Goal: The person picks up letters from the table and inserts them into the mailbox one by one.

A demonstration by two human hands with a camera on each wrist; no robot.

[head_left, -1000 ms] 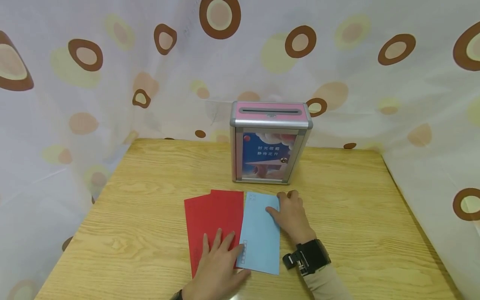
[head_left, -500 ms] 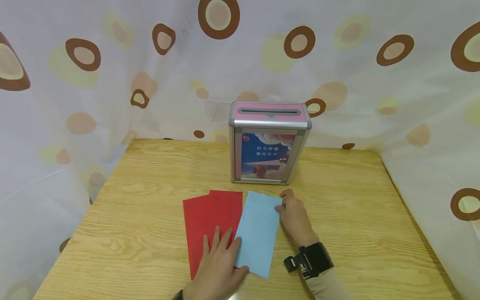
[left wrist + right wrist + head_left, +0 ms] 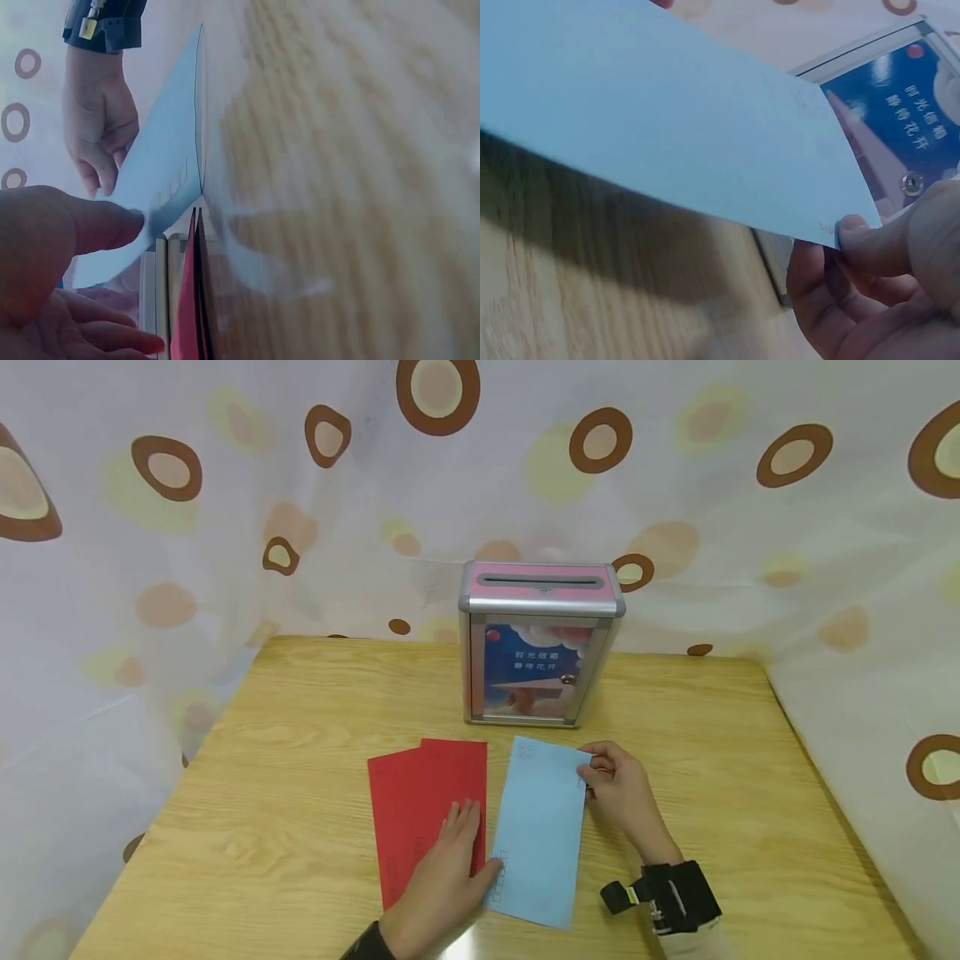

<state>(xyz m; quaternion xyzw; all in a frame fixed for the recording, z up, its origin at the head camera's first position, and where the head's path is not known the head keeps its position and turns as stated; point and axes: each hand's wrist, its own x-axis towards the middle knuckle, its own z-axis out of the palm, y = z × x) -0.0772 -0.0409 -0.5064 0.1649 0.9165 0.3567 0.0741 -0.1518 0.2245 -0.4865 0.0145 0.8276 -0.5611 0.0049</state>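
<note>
A light blue envelope [image 3: 542, 827] is tilted up off the wooden table, its shadow falling beneath it in the right wrist view. My right hand [image 3: 624, 792] pinches its upper right corner between thumb and fingers [image 3: 808, 274]. With straight fingers, my left hand [image 3: 444, 878] lies over the red envelopes [image 3: 420, 789], which overlap flat on the table. Its thumb [image 3: 109, 225] touches the lower left edge of the blue envelope. Printed postcode boxes run along that edge.
Behind the envelopes stands a pink and silver mailbox [image 3: 540, 668] with a slot on top and a small lock on its front door. Patterned white cloth [image 3: 360, 510] hangs around the back and sides of the wooden table [image 3: 277, 777].
My right hand has taken the blue envelope's upper corner, lifted it and drawn it to the right, away from the red ones. My left hand's fingers have come closer together.
</note>
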